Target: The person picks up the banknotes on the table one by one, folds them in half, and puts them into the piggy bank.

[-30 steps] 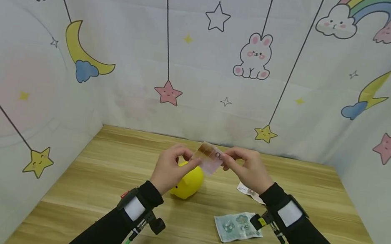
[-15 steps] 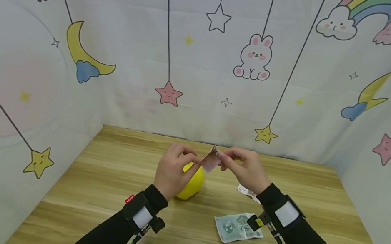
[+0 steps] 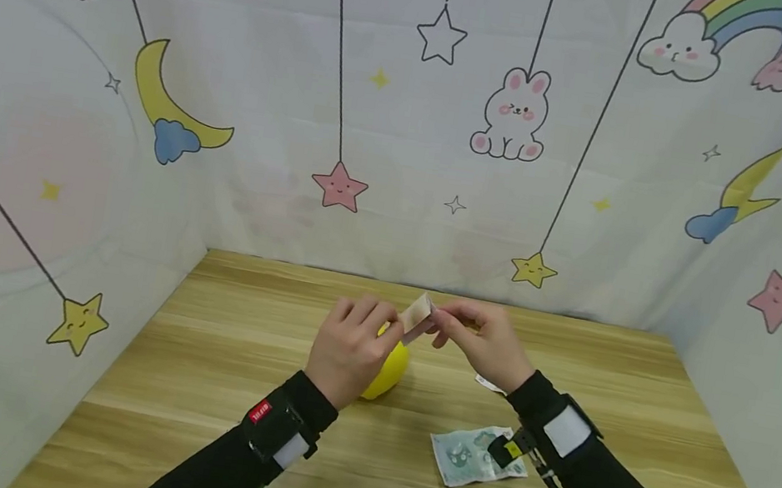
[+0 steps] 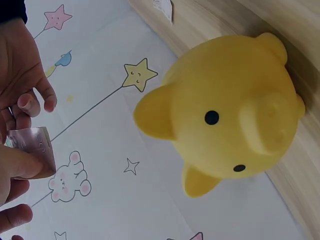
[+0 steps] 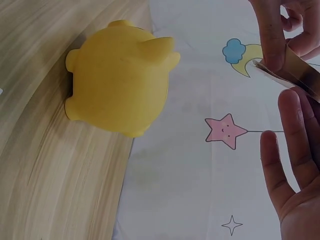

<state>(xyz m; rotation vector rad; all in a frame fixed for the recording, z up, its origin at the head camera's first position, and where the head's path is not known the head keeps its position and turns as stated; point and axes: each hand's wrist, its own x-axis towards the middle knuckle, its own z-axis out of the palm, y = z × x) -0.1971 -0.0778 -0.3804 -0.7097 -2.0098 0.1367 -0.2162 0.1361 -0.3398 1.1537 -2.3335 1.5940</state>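
Note:
Between both hands, above the table, is a small folded pinkish-brown banknote. My left hand pinches its left end, and the left wrist view shows the thumb lying across the banknote. My right hand pinches the other end with thumb and index finger. Just beyond the left hand stands a yellow piggy bank, partly hidden by that hand in the head view. Its eyes, snout and ears show in the left wrist view, where the piggy bank stands on the table.
A greenish banknote lies creased on the wooden table, below the right wrist. Another pale note lies mostly hidden behind the right hand. White printed cloth walls rise at the back and both sides.
The banknote was spread flat between the hands, then bent, and is now folded narrower. My left hand has turned over and shifted a little right, with its back facing the head camera.

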